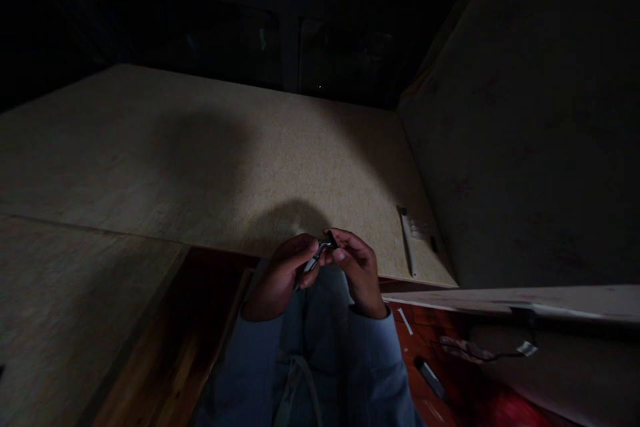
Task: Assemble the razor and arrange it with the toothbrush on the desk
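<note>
Just above my lap, at the table's near edge, both hands are around a small razor (313, 260) with a silvery, dark-edged handle and a black head. My left hand (275, 280) is closed on the handle, its thumb lying along the top. The fingertips of my right hand (363, 273) pinch the black head at the other end. My fingers hide part of the razor, and the dim light blurs its finer details.
A pale speckled tabletop (300, 153) spreads ahead. At its right lie a white stick with a dark end (408, 243), a clear plastic piece (421, 229) and a small dark item (434, 244). A wall (525, 147) borders the right. Below, a dark oblong object (431, 377) lies on reddish flooring.
</note>
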